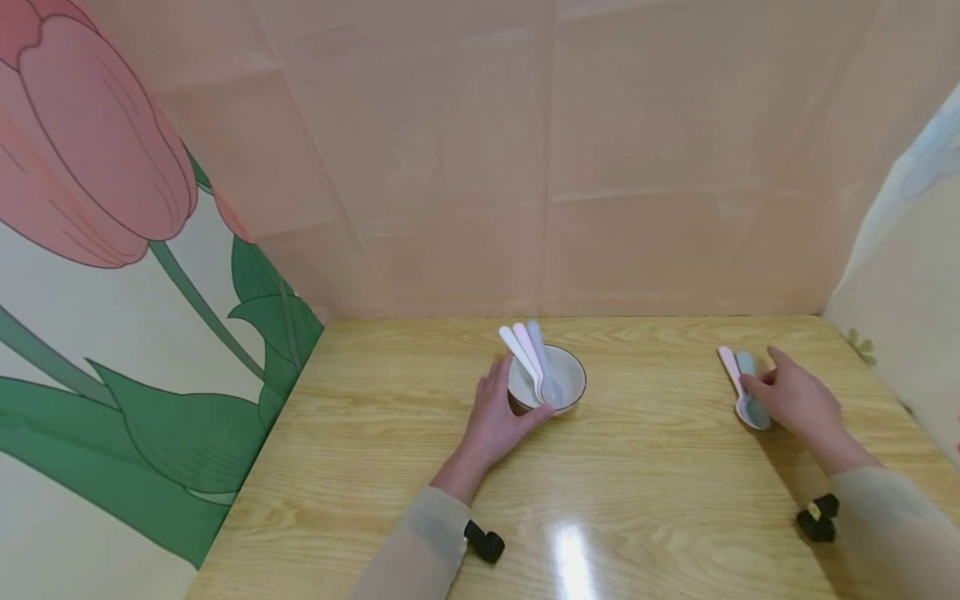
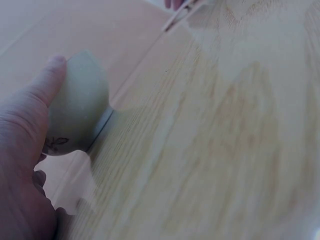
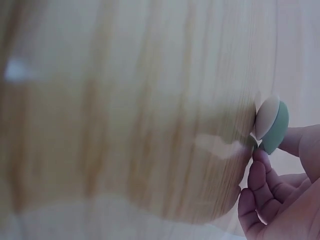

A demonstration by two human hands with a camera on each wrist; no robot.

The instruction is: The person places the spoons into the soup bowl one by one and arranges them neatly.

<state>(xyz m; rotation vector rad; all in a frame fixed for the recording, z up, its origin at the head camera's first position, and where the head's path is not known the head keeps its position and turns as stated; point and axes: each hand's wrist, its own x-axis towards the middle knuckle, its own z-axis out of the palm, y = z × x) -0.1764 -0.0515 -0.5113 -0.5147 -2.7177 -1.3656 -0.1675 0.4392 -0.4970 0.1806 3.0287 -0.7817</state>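
My left hand [image 1: 497, 423] holds a small white bowl [image 1: 570, 375] with a dark rim, its thumb at the near side and fingers round the left. Three spoons lean in the bowl: a white spoon [image 1: 518, 348], a pink spoon [image 1: 522, 335] and a grey-blue spoon [image 1: 536, 335], handles up toward the back. Over at the right, my right hand [image 1: 804, 402] pinches a green spoon [image 1: 745, 362]. A second pink spoon [image 1: 728, 362] lies against its left side. The right wrist view shows the bowls of the green spoon [image 3: 278, 129] and the pink one [image 3: 267, 118] overlapping beside the fingertips.
Both hands work over a wood-grain table [image 1: 645, 483]. A plain pinkish backdrop [image 1: 450, 167] stands along its far edge, and a tulip-printed sheet [image 1: 150, 333] borders the left. A pale wall [image 1: 915, 292] runs along the right.
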